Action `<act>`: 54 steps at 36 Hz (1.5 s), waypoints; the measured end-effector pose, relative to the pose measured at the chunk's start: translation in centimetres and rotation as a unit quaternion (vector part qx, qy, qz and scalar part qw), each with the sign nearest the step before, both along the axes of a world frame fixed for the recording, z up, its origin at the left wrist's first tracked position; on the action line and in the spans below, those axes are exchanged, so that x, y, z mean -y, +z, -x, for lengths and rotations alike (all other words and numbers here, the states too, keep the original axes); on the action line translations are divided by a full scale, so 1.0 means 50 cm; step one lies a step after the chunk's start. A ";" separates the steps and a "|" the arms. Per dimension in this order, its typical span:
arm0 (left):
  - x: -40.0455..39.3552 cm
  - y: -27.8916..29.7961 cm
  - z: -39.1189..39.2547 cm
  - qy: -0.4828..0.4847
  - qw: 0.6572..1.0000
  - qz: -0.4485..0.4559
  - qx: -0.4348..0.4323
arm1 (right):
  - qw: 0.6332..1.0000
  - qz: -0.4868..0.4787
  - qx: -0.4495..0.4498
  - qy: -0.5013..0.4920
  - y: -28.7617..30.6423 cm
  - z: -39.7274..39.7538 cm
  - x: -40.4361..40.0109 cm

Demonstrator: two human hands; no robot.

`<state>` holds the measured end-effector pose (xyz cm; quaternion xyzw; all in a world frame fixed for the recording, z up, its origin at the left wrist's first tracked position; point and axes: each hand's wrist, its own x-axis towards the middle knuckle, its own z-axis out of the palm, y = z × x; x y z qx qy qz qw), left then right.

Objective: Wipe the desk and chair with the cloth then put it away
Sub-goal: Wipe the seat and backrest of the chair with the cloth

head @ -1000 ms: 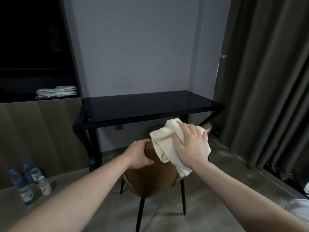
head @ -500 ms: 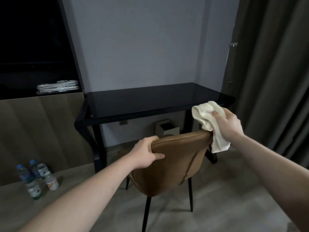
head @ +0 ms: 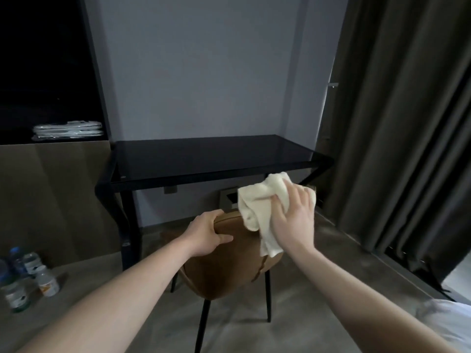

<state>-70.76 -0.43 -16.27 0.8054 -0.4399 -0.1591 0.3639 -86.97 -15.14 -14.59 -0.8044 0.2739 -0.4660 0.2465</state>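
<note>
our left hand (head: 206,235) gripped the chair (head: 229,266) back's top edge, fingers curled over it; our right hand (head: 293,220) pressed the cloth (head: 260,202) there (fingers spread).

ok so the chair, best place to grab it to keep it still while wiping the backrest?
Probably the top edge of the backrest, from behind and above. The brown chair has its back toward the camera, and the curved rim gives fingers something to hook over. The left hand grips it that way, near the left end, leaving the rest free for the right hand pressing the cream cloth.
</note>
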 end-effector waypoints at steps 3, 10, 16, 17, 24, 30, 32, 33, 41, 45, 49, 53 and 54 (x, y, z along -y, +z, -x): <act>-0.002 -0.004 -0.002 0.000 1.000 0.001 0.000 | 0.999 0.046 -0.016 -0.002 -0.016 -0.010 -0.041; 0.009 -0.012 -0.017 -0.003 1.000 0.014 -0.012 | 1.000 0.008 0.005 -0.003 -0.015 -0.010 0.041; 0.022 -0.027 -0.027 -0.008 1.000 0.027 -0.013 | 0.982 -0.178 0.061 -0.033 0.034 -0.011 0.142; 0.025 -0.027 -0.029 -0.006 1.000 0.027 -0.014 | 0.974 -0.214 0.068 -0.035 0.038 -0.013 0.159; 0.042 -0.026 -0.038 -0.007 0.999 0.026 -0.028 | 0.924 -0.361 0.119 -0.044 0.056 -0.034 0.228; 0.024 -0.026 -0.026 -0.006 0.999 0.019 -0.031 | 0.941 -0.308 0.129 -0.041 0.045 -0.023 0.168; 0.020 -0.024 -0.021 -0.001 0.999 0.019 -0.032 | 0.959 -0.253 0.122 -0.041 0.028 -0.016 0.132; 0.020 -0.023 -0.020 0.000 0.999 0.016 -0.032 | 0.967 -0.224 0.111 -0.041 0.018 -0.014 0.114; -0.007 0.022 -0.001 -0.044 0.993 0.023 -0.108 | 0.985 -0.108 0.133 -0.016 -0.039 -0.030 -0.029; -0.007 0.016 -0.006 -0.033 0.987 0.029 -0.155 | 0.971 -0.160 0.173 -0.031 -0.049 -0.060 -0.062; 0.002 -0.003 -0.019 -0.037 0.984 0.045 -0.166 | 0.950 -0.188 0.239 -0.067 -0.043 -0.084 -0.043; 0.012 -0.015 -0.023 -0.038 0.981 0.052 -0.184 | 0.925 -0.215 0.301 -0.088 -0.033 -0.091 -0.002; 0.016 -0.019 -0.021 -0.034 0.982 0.054 -0.178 | 0.920 -0.217 0.314 -0.090 -0.029 -0.088 0.012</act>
